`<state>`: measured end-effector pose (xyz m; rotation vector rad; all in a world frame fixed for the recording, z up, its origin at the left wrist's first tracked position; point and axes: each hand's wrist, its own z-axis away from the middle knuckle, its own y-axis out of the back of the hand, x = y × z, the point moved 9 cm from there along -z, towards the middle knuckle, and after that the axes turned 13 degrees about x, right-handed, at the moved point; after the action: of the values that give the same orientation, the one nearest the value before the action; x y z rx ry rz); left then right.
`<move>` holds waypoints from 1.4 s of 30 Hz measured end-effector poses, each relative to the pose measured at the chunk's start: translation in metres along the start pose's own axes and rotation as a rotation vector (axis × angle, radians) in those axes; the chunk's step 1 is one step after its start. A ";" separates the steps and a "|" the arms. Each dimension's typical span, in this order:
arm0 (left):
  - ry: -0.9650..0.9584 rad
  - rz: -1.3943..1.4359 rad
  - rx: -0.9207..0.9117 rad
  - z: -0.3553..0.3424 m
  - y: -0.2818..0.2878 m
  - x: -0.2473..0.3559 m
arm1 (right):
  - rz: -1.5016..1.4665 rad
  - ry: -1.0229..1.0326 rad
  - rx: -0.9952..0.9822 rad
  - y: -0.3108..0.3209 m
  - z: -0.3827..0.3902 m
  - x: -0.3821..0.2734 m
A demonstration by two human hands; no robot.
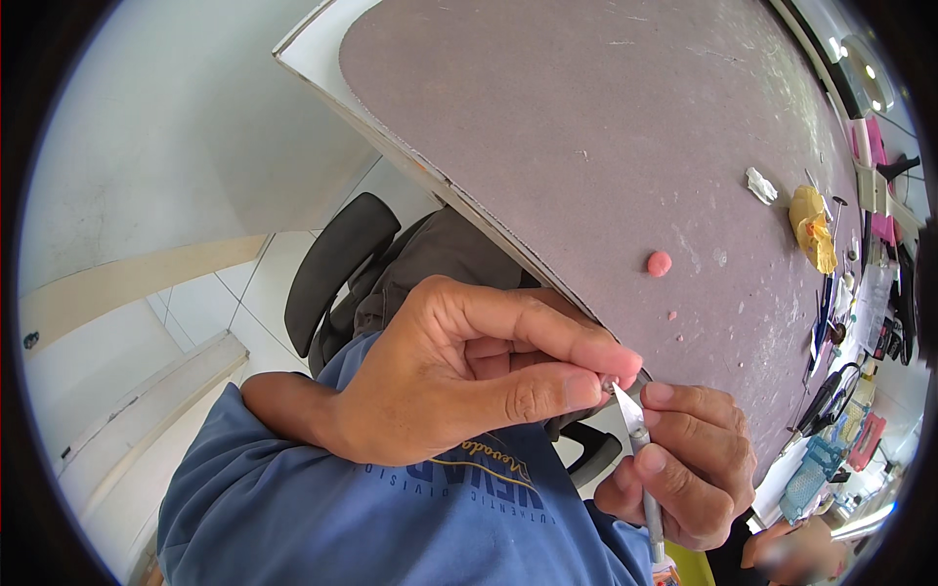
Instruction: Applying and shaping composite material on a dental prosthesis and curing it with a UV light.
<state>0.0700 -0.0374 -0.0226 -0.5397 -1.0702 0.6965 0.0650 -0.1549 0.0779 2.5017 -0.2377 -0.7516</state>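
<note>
My left hand (479,376) pinches a small metallic piece (611,384) between thumb and index finger, close to the mat's near edge; its detail is too small to make out. My right hand (694,459) grips a silver craft knife (647,493), whose pointed blade touches or nearly touches that piece. Above my hands, a round pink lump (659,264) lies on the grey-mauve mat (547,117), with small pink crumbs below it.
Crumpled yellow paper (811,230), a white wad (762,186) and slim tools lie at the mat's right side, near blue baskets (816,469). The table edge (410,161) runs diagonally beside a black chair (337,254). Another person (791,552) is at lower right.
</note>
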 end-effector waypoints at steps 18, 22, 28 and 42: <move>-0.266 -0.079 -0.036 -0.001 -0.003 0.008 | -0.132 -0.046 -0.051 0.006 0.004 0.004; -0.297 -0.100 -0.045 -0.002 -0.003 0.009 | -0.115 -0.082 -0.101 0.004 0.001 0.006; -0.301 -0.118 -0.040 -0.001 -0.003 0.010 | -0.154 -0.061 -0.137 0.004 0.001 0.006; -0.655 -0.439 -0.126 0.016 -0.012 0.038 | -0.275 -0.030 -0.010 0.021 0.002 0.009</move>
<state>0.0698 -0.0166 0.0146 -0.1589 -1.7871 0.4176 0.0707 -0.1759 0.0832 2.5445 0.1030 -0.8963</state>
